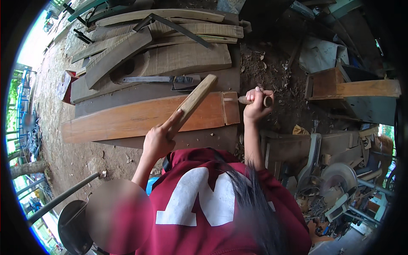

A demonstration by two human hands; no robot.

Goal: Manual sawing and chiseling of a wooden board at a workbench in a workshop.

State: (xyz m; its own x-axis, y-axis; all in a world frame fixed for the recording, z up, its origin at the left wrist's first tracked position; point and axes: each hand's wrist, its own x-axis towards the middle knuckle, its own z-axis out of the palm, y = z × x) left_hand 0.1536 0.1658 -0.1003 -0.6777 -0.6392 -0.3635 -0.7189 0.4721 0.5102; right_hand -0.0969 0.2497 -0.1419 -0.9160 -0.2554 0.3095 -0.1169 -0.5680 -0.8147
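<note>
My left hand point(158, 142) is wrapped round the lower end of a squared wooden stick point(196, 94), its index finger lying along the wood. The stick slants up to the right above a long reddish-brown board point(148, 114). At that board's right end my right hand point(257, 105) is closed on the round wooden handle of what looks like a chisel point(267, 101). The handle points left toward the board's end, where a line crosses the wood; its blade is hard to make out. Just beyond the board lies a large knife point(148, 79) with a dark-wrapped handle section.
Several curved wooden planks point(187, 57) are stacked at the far side, with a dark metal square point(178, 30) on top. Bare soil with leaves lies right of the work surface. A wooden box point(325, 83) and a cluttered heap with a round disc point(338, 176) stand at the right.
</note>
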